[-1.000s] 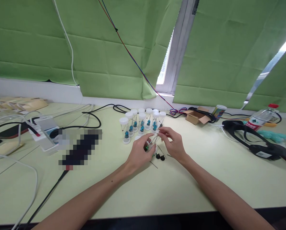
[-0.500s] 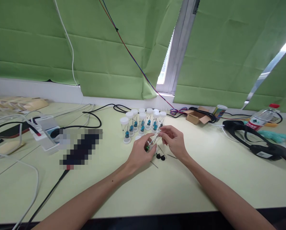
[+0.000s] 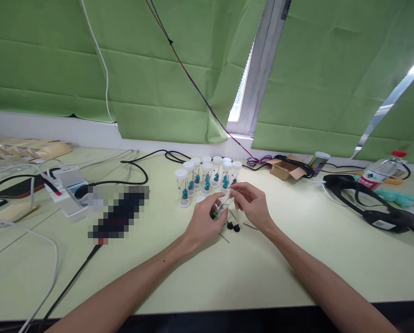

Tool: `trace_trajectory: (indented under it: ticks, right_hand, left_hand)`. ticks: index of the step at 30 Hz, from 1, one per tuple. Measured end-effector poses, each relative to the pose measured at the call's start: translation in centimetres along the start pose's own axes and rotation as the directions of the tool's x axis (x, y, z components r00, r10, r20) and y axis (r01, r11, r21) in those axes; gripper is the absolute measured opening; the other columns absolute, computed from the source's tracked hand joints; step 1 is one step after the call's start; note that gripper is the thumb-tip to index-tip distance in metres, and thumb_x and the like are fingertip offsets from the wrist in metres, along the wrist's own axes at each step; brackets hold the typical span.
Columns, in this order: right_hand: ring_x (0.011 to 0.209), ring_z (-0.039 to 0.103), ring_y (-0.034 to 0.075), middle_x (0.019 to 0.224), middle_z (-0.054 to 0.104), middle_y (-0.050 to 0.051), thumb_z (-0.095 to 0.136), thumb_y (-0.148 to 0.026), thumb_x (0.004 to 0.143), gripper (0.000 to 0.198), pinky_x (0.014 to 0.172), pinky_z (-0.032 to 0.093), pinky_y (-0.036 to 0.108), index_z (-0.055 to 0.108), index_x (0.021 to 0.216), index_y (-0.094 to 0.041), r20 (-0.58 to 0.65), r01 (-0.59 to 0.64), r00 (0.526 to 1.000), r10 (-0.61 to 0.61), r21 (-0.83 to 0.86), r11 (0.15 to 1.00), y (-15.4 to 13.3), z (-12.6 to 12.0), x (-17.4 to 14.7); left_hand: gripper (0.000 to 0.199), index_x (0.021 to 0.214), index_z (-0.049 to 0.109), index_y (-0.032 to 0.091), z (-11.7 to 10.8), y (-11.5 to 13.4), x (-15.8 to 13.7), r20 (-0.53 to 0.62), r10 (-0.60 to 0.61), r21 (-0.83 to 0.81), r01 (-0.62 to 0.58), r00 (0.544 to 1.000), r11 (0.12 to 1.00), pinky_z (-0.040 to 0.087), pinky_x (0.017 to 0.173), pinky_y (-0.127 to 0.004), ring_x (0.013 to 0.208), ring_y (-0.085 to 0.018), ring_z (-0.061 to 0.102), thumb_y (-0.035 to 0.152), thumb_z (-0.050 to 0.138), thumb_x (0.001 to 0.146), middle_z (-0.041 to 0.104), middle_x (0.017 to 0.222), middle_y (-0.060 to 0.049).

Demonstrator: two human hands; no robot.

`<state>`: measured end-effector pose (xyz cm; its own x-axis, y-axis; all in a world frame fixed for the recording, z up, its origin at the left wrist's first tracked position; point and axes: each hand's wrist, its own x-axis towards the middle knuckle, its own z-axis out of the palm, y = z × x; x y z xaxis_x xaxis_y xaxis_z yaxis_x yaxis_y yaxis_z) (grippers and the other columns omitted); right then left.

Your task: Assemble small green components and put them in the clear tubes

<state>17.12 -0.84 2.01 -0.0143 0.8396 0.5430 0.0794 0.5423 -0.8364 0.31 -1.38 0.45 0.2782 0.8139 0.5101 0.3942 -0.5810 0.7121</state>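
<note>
Clear plastic caught the light between the two hands: a small tube, tilted, lay in the left hand, whose grip was closed around it over the desk. A green piece showed at the tube's lower end, partly hidden by the fingers. The right hand was at the tube's upper end with its grip narrow, fingertips near one another; whether they had closed on the tube or on something thin could not be told.

Just below the hands, two black parts sat side by side, with thin rods scattered near them. Behind the left hand stood a cluster of upright capped tubes, blue parts inside them. Farther back, before the green blinds, were an open cardboard box and a can. On the right lay a black device beside a red-capped bottle; on the left, a white power strip and a white cable.
</note>
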Motion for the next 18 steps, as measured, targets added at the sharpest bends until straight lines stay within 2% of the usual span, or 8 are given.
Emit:
trace_trajectory:
  ticks: [6,11,14,16,18]
  right_hand:
    - [0.051,0.051,0.01,0.083,0.066,0.003,0.061,-0.038,0.091,0.019,0.047,0.046,0.026,0.067,0.097,-0.021,-0.046,0.048,0.998,-0.05,-0.039,0.998,-0.1,0.0,0.0]
    - [0.052,0.051,0.009,0.086,0.064,0.003,0.057,-0.04,0.093,0.021,0.047,0.044,0.026,0.064,0.097,-0.02,-0.111,0.009,0.994,-0.023,-0.13,0.991,0.0,-0.1,0.2]
    - [0.059,0.054,0.012,0.087,0.066,0.004,0.057,-0.034,0.093,0.017,0.055,0.047,0.027,0.064,0.094,-0.019,-0.016,-0.001,1.0,-0.005,-0.327,0.945,0.4,-0.1,0.3]
    - [0.066,0.056,0.013,0.09,0.067,0.005,0.057,-0.028,0.092,0.013,0.062,0.048,0.028,0.066,0.093,-0.018,0.1,0.029,0.995,0.019,-0.466,0.884,0.9,-0.2,0.2]
    - [0.067,0.057,0.014,0.091,0.067,0.005,0.058,-0.025,0.091,0.013,0.066,0.049,0.03,0.067,0.095,-0.018,0.235,0.072,0.969,0.071,-0.548,0.833,1.3,-0.3,0.1]
  left_hand:
    - [0.036,0.12,0.061,0.022,0.0,0.0,0.1,-0.013,-0.028,-0.011,0.028,1.0,1.0,0.044,0.064,-0.026,0.065,-0.012,0.053,0.027,0.059,0.084,0.063,0.082,0.0]
    - [0.035,0.119,0.057,0.022,-0.2,0.1,0.4,-0.143,-0.115,-0.054,0.109,0.983,0.993,0.042,0.06,-0.025,0.061,-0.011,0.051,0.033,0.059,0.086,0.06,0.082,0.001]
    - [0.038,0.12,0.052,0.022,-0.4,-0.1,0.6,-0.23,-0.191,-0.147,0.16,0.954,0.976,0.044,0.06,-0.025,0.064,-0.011,0.055,0.037,0.061,0.086,0.06,0.085,0.0]
    - [0.039,0.118,0.051,0.022,-0.4,-0.4,0.7,-0.253,-0.249,-0.226,0.193,0.935,0.955,0.045,0.06,-0.025,0.064,-0.011,0.057,0.04,0.062,0.085,0.06,0.086,0.0]
    - [0.039,0.117,0.05,0.022,-0.4,-0.6,0.8,-0.251,-0.304,-0.291,0.228,0.919,0.929,0.045,0.058,-0.024,0.062,-0.01,0.057,0.042,0.063,0.085,0.06,0.09,-0.001]
